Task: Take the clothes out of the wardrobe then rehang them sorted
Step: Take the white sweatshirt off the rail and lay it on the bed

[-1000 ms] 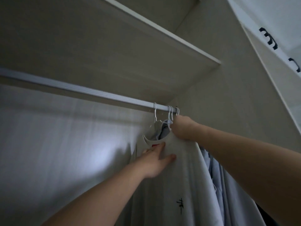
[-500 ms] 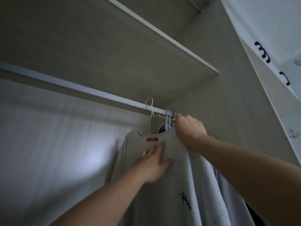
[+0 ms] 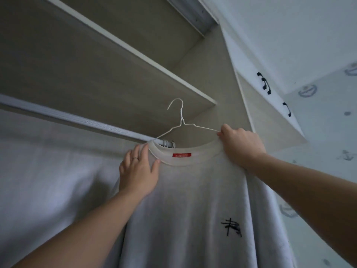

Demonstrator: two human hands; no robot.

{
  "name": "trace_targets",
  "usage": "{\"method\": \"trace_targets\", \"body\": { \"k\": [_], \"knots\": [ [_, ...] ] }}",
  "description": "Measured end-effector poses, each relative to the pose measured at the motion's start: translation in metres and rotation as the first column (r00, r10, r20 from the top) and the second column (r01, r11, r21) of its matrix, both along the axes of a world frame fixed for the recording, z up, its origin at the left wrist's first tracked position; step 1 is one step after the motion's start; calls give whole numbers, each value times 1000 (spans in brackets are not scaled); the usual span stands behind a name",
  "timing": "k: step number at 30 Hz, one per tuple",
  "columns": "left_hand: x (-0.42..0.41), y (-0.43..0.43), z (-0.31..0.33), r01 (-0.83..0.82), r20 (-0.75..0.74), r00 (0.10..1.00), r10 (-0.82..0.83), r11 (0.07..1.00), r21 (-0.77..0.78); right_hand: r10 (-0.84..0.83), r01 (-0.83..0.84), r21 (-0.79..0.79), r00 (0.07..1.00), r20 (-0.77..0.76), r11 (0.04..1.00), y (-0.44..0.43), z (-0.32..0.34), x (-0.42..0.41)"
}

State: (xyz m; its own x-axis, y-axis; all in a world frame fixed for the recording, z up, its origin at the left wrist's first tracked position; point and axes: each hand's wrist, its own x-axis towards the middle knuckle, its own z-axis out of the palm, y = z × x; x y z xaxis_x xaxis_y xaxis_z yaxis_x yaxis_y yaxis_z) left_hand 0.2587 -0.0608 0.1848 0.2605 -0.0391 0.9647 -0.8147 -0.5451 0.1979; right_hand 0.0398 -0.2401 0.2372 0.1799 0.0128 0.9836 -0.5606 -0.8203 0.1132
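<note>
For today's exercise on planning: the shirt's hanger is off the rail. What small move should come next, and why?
Probably draw the shirt out of the wardrobe toward the body. The hanger hook is clear of the rail, the right hand grips its shoulder and the left hand steadies the cloth.

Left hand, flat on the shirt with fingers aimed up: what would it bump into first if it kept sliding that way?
Probably the shirt's collar and the wire hanger arm inside it, right at the left hand's fingertips. Beyond those comes the wardrobe rail, though depth is unclear.
</note>
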Motion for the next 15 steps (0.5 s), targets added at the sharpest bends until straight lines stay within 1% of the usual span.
{"method": "trace_targets", "body": {
  "k": [4, 7, 9, 10, 12, 15],
  "knots": [
    [-42, -37, 3, 92, 36, 995, -88, 989, -116, -63, 64, -27, 998, 13, 998, -26, -1, -69],
    [-84, -71, 4, 158, 46, 987, -153, 975, -156, -133, 134, -30, 991, 15, 991, -46, -3, -124],
    [-112, -98, 0, 215, 40, 977, -211, 967, -137, -199, 200, -44, 980, 13, 979, -62, -8, -164],
    [-128, -112, -3, 270, 52, 963, -265, 954, -129, -227, 227, -46, 974, 6, 973, -70, -11, -185],
    [-162, -140, -10, 377, 84, 926, -369, 919, -118, -282, 281, -43, 959, -17, 959, -85, -16, -229],
    [-219, -186, -23, 484, 78, 874, -479, 872, -69, -379, 378, -41, 925, -37, 925, -108, -24, -301]
  ]
}}
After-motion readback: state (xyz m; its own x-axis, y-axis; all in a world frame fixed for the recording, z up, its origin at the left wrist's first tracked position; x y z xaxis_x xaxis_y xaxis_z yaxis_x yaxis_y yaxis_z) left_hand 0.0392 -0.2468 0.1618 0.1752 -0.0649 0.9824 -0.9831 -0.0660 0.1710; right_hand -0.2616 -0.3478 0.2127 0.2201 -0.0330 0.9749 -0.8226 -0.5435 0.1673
